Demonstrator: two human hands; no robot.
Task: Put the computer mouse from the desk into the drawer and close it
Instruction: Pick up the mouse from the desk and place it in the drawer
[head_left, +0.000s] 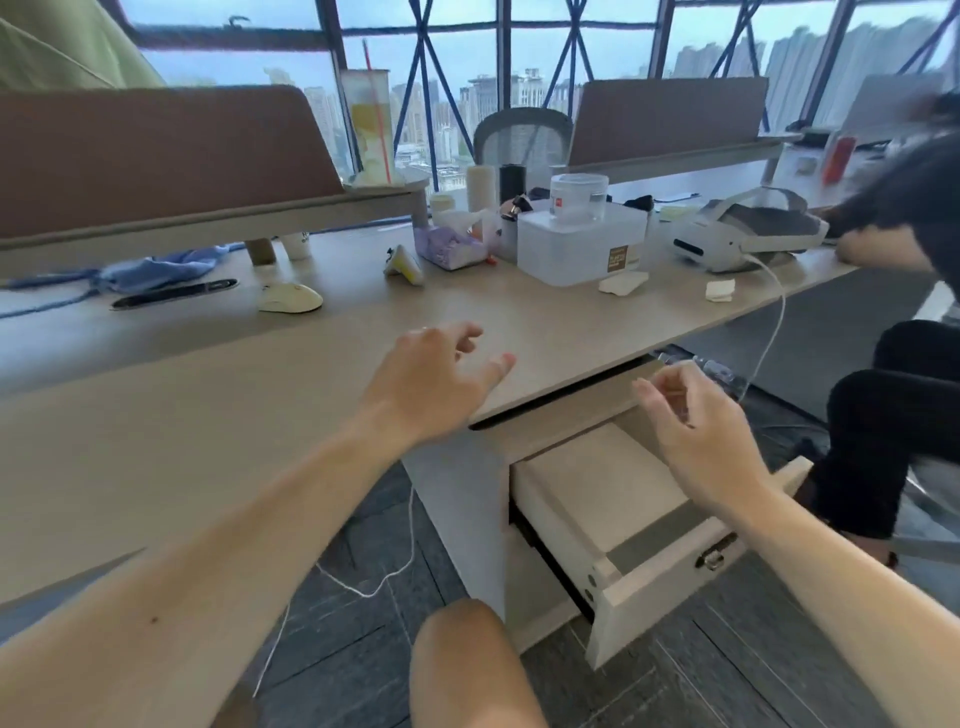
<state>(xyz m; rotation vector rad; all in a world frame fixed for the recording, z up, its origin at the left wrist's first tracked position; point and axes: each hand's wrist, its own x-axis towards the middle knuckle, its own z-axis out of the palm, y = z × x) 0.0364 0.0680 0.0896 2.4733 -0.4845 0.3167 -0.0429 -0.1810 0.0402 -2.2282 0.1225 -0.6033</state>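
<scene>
A cream computer mouse (290, 298) rests on the wooden desk (156, 441), left of centre and apart from both hands. My left hand (434, 376) hovers over the desk near its front edge, fingers spread, holding nothing. My right hand (691, 431) hangs above the pulled-out drawer (597, 488), fingers loosely apart and empty. The white drawer sits under the desk's right part; its inside shows a pale bottom with nothing lying in it, and its front panel (670, 597) carries a metal latch.
Behind the mouse lie a black pen (174, 293), blue cloth (156, 270) and a brown divider. A clear plastic box (582, 244), tissue pack, bottles and a white headset (743, 234) crowd the desk's back. Another person sits at the right. A white cable hangs below.
</scene>
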